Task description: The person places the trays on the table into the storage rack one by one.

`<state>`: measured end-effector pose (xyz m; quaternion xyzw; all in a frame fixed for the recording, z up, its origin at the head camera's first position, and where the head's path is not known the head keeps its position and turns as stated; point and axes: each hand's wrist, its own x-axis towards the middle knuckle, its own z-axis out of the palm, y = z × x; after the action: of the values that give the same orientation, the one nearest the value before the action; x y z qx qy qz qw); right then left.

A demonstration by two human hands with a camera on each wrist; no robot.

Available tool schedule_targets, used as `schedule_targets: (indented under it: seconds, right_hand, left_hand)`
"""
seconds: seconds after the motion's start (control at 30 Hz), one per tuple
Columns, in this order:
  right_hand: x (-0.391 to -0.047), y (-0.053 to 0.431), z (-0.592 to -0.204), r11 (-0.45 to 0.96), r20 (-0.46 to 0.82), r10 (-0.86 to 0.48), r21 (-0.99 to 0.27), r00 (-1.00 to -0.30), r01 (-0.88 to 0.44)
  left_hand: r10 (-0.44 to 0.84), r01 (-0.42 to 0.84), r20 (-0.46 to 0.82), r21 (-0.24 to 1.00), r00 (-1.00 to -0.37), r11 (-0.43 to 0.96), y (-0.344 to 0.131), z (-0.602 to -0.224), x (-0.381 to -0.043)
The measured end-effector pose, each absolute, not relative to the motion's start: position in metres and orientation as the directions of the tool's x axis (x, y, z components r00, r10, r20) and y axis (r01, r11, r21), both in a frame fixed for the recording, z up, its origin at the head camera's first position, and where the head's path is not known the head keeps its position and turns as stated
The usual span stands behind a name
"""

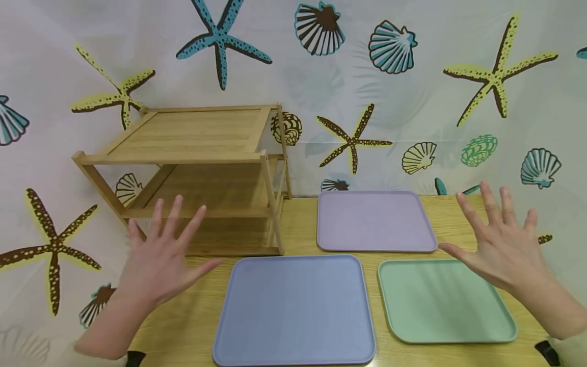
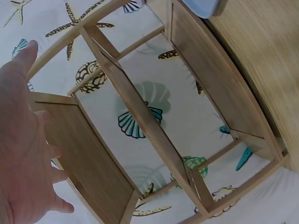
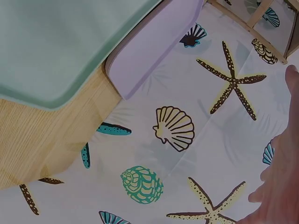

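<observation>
Both hands up, fingers spread, holding nothing. Left hand (image 1: 158, 257) hovers w/ wooden rack (image 1: 202, 178) just beyond it, blue tray (image 1: 295, 308) to its right. Right hand (image 1: 502, 242) hangs over green tray's (image 1: 445, 300) far right corner, lilac tray (image 1: 373, 220) to its left. Trays look light, stiff, prob. smooth/slick; take by opposite raised rims.

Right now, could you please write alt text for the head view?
Two open hands, left hand and right hand, hover over a wooden table with blue tray, green tray, lilac tray and bamboo shelf rack.
</observation>
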<state>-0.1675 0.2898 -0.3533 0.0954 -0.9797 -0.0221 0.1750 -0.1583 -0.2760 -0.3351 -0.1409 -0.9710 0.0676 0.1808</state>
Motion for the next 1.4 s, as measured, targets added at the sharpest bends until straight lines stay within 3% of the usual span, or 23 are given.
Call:
schedule_targets:
  seconds: [0.27,0.67,0.93,1.2,1.4]
  right_hand:
    - [-0.17,0.287,-0.354,0.975,0.337,-0.218,0.051,-0.916,-0.214]
    - [-0.175,0.276,-0.361,0.933,0.334,-0.3,-0.092,-0.894,-0.348]
    - [-0.184,0.278,-0.385,0.851,0.323,-0.338,-0.296,-0.884,-0.433]
    - [-0.187,0.281,-0.412,0.763,0.289,-0.348,-0.465,-0.892,-0.448]
    - [-0.196,0.285,-0.428,0.723,0.303,-0.334,-0.525,-0.893,-0.449]
  left_hand:
    - [0.268,0.239,0.339,-0.124,-0.902,0.963,-0.302,-0.337,-0.157]
    - [0.175,0.279,0.41,0.207,-0.895,0.938,-0.359,-0.354,-0.165]
    - [-0.029,0.266,0.424,0.618,-0.905,0.74,-0.393,-0.357,-0.172]
    - [-0.331,0.163,0.392,0.821,-0.859,0.547,-0.414,-0.348,-0.196]
    - [-0.423,0.103,0.277,0.915,-0.862,0.39,-0.424,-0.342,-0.217]
